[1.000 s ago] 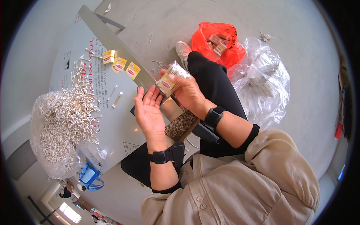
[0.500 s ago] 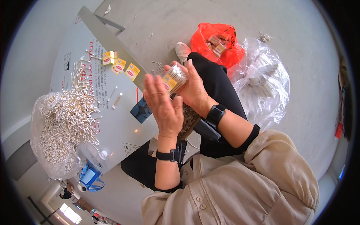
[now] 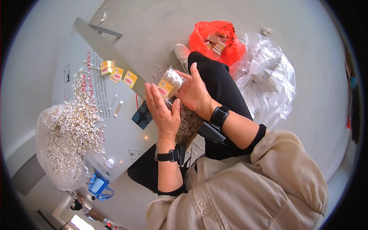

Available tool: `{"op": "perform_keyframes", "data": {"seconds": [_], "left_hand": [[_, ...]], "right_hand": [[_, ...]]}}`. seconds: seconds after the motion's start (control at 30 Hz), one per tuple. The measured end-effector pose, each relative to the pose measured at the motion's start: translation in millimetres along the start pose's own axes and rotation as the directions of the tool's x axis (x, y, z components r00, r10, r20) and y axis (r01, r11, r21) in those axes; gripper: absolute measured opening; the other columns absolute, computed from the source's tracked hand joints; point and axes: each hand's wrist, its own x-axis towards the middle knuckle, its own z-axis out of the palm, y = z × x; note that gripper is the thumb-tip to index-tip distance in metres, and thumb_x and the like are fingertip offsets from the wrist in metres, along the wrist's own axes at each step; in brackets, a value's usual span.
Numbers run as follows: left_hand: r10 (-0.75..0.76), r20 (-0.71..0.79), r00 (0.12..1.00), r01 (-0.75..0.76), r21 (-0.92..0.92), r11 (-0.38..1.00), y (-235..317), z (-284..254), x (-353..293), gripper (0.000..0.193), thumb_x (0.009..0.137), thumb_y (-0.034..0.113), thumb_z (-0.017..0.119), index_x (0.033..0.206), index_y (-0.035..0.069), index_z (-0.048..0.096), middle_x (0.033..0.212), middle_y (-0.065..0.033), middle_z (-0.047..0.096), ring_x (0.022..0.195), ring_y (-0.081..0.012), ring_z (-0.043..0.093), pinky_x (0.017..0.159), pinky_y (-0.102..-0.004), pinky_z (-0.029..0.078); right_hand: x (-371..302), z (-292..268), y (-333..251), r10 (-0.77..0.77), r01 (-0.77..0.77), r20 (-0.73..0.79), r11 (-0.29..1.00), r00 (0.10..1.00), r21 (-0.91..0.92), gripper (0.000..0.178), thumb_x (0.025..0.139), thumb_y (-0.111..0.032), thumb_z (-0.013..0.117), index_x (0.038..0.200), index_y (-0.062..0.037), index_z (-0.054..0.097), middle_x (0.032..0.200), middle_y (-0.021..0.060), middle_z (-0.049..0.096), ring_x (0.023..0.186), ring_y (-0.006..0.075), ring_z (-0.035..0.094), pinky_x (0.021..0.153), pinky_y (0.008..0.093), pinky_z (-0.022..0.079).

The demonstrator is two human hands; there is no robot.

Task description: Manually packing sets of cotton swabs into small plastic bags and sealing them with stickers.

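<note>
A clear packet of cotton swabs [image 3: 171, 83] with a yellow card is held tilted between my two hands, its white tips facing up and away. My left hand [image 3: 164, 115] presses against the packet's left side, fingers long and together, thumb raised. From the right, my right hand [image 3: 197, 94] supports it; that thumb points up and its other fingers are partly hidden behind the packet. Several yellow cards [image 3: 117, 74] lie on the film-covered steel table [image 3: 126, 111] to the left. A heap of loose cotton swabs [image 3: 71, 138] spills there from a clear bag.
A red plastic bag [image 3: 199, 42] with finished-looking swab packets stands on the floor ahead, beside a clear bag [image 3: 268, 76] of white contents. Below my hands is a container of brownish sticks [image 3: 188, 124]. A blue pouch [image 3: 99, 186] sits by the table's near left.
My hands have parted slightly and the packet now stands more upright, more of it showing. The whole view has shifted a little.
</note>
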Motion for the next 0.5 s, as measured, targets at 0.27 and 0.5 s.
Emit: {"op": "perform_keyframes", "data": {"seconds": [0.27, 0.5], "left_hand": [[-0.040, 0.057, 0.998, 0.030, 0.166, 0.986, 23.9, 2.9, 17.1, 0.095, 0.071, 0.013, 0.077, 0.147, -0.002, 0.022, 0.150, -0.0250, 0.028, 0.140, -0.0389, 0.026, 0.115, -0.0492, 0.020], [-0.328, -0.139, 0.934, 0.253, -0.391, 0.885, 7.1, 16.0, 23.3, 0.056, 0.090, 0.003, 0.049, 0.143, -0.001, 0.034, 0.130, -0.0163, 0.052, 0.116, -0.0268, 0.053, 0.099, -0.0381, 0.043]], "right_hand": [[-7.7, -9.0, 5.3, -0.053, 0.042, -0.144, 0.996, 0.988, -0.075, 0.066, 0.095, -0.061, 0.041, 0.116, -0.0006, 0.060, 0.111, 0.0098, 0.065, 0.103, 0.0190, 0.057, 0.093, 0.0333, 0.042], [-16.5, -10.6, 4.4, 0.067, -0.069, -0.016, 0.987, 0.998, -0.145, 0.046, 0.101, -0.040, 0.041, 0.111, 0.0009, 0.059, 0.100, 0.0137, 0.070, 0.101, 0.0206, 0.061, 0.092, 0.0322, 0.045]]}}
